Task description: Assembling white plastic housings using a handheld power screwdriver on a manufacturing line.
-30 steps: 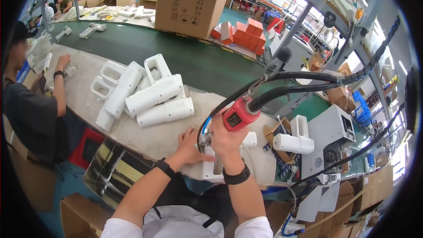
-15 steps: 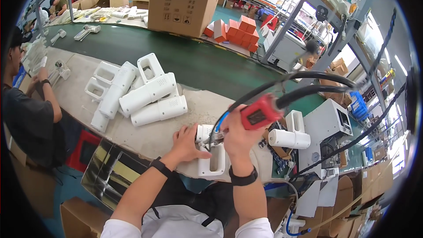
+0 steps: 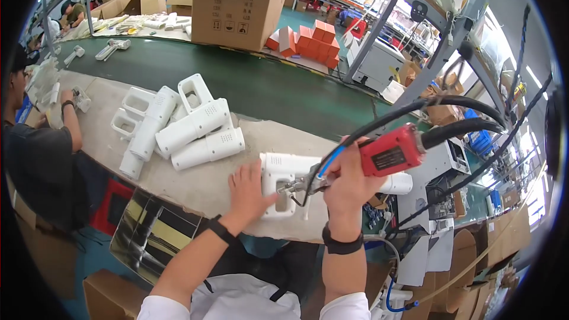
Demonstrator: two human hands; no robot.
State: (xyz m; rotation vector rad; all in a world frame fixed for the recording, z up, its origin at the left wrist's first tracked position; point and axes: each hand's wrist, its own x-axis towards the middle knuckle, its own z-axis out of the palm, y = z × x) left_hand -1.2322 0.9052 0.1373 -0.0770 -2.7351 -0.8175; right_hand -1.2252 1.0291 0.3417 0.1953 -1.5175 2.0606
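Observation:
A white plastic housing with a looped handle (image 3: 287, 162) lies on the bench in front of me. My right hand (image 3: 349, 186) is wrapped round a red power screwdriver (image 3: 391, 153) with a metal nose, a black cable and a blue hose. The nose is over the housing, close to the handle loop; the exact contact of its tip cannot be made out. At the housing's left end, my left hand (image 3: 248, 192) has its fingers stretched out and apart, with the thumb against the handle. Another white housing (image 3: 396, 184) shows partly behind the screwdriver and right hand.
Several white housings (image 3: 198, 121) are piled to the left. Behind the bench runs a green conveyor belt (image 3: 237, 77), with a large carton (image 3: 237, 9) and orange boxes (image 3: 314, 41) beyond. A co-worker (image 3: 41, 160) works at far left. A grey machine (image 3: 424, 181) stands right.
My right hand and the screwdriver have shifted right, and the tool tilts further over. More of the housing's body shows. My left fingers have straightened. The co-worker's hand has moved.

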